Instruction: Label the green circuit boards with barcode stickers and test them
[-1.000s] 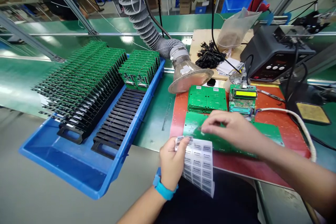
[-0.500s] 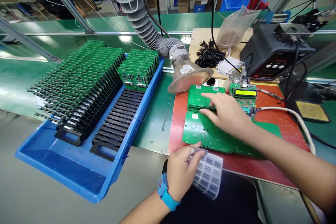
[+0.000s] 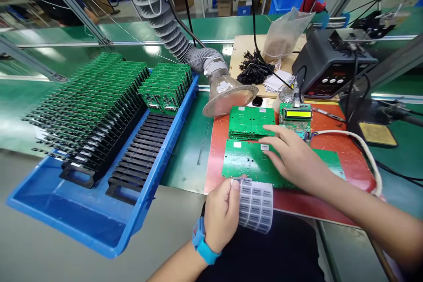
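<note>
My left hand [image 3: 222, 213] is closed on a curled sheet of labels [image 3: 256, 205], a pale backing with rows of small grey printed stickers. It holds the sheet by its upper left edge, just in front of the red mat. My right hand [image 3: 294, 154] is open, fingers spread, over a green circuit board [image 3: 241, 163]. Its index fingertip is at a small white label [image 3: 265, 146] on that board; whether it presses on it I cannot tell. A second white label [image 3: 237, 144] sits further left. Behind lies a stack of green boards [image 3: 253, 121], its top one bearing two labels.
On the left, a blue tray [image 3: 132, 233] holds black racks, with many green boards [image 3: 95, 92] standing in them. A fume extraction hood [image 3: 228, 97] hangs beside the red mat [image 3: 353, 185]. At right are a small display [image 3: 298, 114], a white cable [image 3: 360, 139] and a black soldering station [image 3: 333, 70].
My right hand has moved from the stacked boards down to the nearer board, baring the stack's top. The label sheet has turned more toward me. The whole view has shifted slightly.
</note>
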Demonstrator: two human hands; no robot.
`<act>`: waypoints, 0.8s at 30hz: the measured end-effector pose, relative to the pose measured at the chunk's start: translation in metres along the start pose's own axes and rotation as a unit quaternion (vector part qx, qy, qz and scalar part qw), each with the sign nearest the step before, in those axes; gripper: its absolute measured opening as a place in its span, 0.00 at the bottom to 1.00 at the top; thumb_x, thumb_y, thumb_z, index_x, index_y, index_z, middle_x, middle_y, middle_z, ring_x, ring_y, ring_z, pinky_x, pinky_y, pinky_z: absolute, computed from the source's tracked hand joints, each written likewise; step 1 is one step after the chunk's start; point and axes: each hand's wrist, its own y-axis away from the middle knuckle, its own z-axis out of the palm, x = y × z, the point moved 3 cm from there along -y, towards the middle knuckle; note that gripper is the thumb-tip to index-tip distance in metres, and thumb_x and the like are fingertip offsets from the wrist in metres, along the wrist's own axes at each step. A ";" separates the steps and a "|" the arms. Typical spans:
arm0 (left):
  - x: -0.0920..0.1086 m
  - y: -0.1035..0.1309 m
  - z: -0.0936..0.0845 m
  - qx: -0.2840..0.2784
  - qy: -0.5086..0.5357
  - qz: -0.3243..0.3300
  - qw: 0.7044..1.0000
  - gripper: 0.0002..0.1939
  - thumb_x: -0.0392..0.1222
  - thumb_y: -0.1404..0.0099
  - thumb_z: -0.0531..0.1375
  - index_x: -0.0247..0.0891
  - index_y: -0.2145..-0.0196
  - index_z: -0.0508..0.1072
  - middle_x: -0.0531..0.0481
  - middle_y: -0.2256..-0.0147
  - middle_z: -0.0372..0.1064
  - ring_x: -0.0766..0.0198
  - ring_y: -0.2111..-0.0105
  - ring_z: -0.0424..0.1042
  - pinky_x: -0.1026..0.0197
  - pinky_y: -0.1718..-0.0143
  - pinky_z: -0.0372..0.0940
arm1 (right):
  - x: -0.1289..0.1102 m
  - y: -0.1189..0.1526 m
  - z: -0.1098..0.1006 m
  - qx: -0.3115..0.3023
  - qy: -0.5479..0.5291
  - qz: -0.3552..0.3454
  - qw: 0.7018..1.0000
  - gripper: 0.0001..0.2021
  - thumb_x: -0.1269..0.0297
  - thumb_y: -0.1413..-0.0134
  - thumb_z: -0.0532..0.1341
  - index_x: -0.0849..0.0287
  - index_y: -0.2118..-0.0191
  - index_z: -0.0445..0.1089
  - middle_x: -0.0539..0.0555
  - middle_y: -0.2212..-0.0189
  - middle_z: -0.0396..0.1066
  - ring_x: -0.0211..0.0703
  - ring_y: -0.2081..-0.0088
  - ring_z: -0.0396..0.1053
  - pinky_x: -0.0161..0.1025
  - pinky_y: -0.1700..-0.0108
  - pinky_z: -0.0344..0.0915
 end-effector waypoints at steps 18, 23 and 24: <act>0.025 0.000 0.050 -0.154 -0.062 0.191 0.968 0.16 0.40 0.33 0.52 0.39 0.79 0.65 0.46 0.53 0.74 0.59 0.59 0.76 0.62 0.63 0.67 | 0.080 0.022 -0.043 -0.183 -0.095 0.213 0.955 0.14 0.53 0.45 0.52 0.57 0.73 0.63 0.47 0.79 0.61 0.38 0.75 0.60 0.35 0.73 0.58; 0.024 -0.004 0.067 -0.152 -0.102 0.199 0.963 0.17 0.41 0.32 0.52 0.40 0.80 0.62 0.44 0.54 0.74 0.56 0.53 0.73 0.61 0.66 0.69 | 0.076 0.019 -0.027 -0.175 -0.017 0.214 0.961 0.10 0.59 0.45 0.53 0.57 0.74 0.64 0.51 0.77 0.65 0.44 0.70 0.64 0.41 0.66 0.59; 0.023 -0.004 0.068 -0.153 -0.105 0.198 0.963 0.17 0.41 0.32 0.52 0.40 0.80 0.62 0.44 0.56 0.75 0.56 0.53 0.73 0.61 0.66 0.69 | 0.074 0.020 -0.026 -0.161 0.003 0.212 0.964 0.09 0.60 0.46 0.54 0.57 0.72 0.65 0.52 0.75 0.66 0.47 0.68 0.65 0.44 0.62 0.59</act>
